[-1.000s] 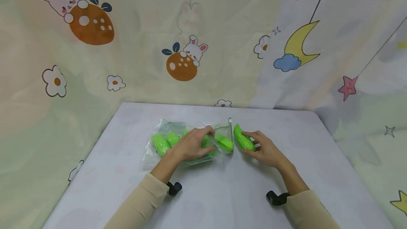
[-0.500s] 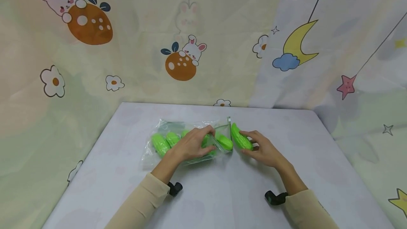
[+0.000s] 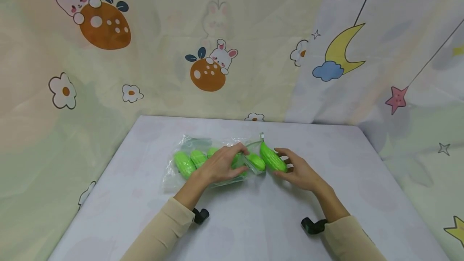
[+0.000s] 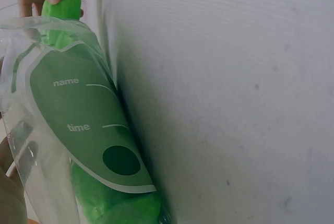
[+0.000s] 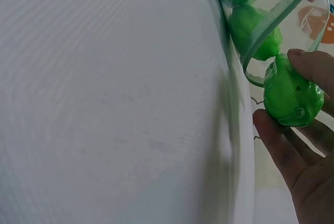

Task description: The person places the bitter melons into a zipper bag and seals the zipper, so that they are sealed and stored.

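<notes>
A clear zip-lock bag [image 3: 170, 180] lies on the table with several green bitter melons [image 3: 184, 164] inside. Its printed panel [image 4: 83, 104] reads "name" and "time" in the left wrist view. My left hand [image 3: 222, 166] reaches over the bag and holds its mouth open, thumb and fingers at the upper edge. My right hand [image 3: 302, 172] grips another ridged bitter melon [image 3: 272, 158] between thumb and fingers, right at the mouth. In the right wrist view, the rounded end of that bitter melon [image 5: 292, 96] faces the camera, beside the green zip strip [image 5: 284, 10].
The white-covered table [image 3: 253, 220] extends around the bag on all sides. Behind it hangs a cloth backdrop [image 3: 163, 51] with bunnies, flowers and a moon. A black wrist camera [image 3: 201, 215] sits at the left cuff, another black wrist camera [image 3: 313, 226] at the right.
The right hand has shifted slightly left, bringing the bitter melon from beside the bag up to its mouth. The left hand and the bag have hardly moved.
</notes>
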Demonstrator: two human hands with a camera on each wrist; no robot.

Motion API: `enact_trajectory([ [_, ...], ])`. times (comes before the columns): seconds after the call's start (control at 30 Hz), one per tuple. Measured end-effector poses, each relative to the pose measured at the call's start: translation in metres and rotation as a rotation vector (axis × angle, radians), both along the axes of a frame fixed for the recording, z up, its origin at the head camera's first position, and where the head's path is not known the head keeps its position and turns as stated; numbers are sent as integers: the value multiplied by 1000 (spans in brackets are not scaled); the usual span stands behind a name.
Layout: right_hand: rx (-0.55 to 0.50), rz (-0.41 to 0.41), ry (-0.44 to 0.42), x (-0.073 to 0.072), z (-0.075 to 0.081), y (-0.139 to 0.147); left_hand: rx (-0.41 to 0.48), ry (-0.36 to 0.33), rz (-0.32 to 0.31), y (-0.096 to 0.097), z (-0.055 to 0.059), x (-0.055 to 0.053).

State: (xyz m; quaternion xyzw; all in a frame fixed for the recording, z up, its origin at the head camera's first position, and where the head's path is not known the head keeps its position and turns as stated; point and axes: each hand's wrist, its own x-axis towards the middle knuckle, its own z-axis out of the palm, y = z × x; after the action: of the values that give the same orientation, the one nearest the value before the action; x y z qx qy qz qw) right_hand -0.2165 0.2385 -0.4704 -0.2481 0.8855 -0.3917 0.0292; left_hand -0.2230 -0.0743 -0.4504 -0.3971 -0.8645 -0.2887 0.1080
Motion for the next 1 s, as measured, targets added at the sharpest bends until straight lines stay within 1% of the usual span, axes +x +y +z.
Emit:
enact_trajectory([
  [0.23, 3, 2, 34, -3, 3, -3, 4, -8, -30, 3, -1, 0],
  [0.47, 10, -8, 88, -6, 3, -10, -11, 1, -19, 4, -2, 1],
  [0.6, -4, 3, 83, -8, 1, -14, -11, 6, -20, 5, -3, 0],
  [0.7, -34, 15, 51, -7, -1, -15, -7, 7, -21, 4, -5, 1],
  [0.83, -51, 33, 25, -7, -2, -15, -13, 0, -3, 4, -6, 3],
  [1.0, -31, 33, 66, -9, -5, -17, -15, 18, -9, 7, -7, 4],
])
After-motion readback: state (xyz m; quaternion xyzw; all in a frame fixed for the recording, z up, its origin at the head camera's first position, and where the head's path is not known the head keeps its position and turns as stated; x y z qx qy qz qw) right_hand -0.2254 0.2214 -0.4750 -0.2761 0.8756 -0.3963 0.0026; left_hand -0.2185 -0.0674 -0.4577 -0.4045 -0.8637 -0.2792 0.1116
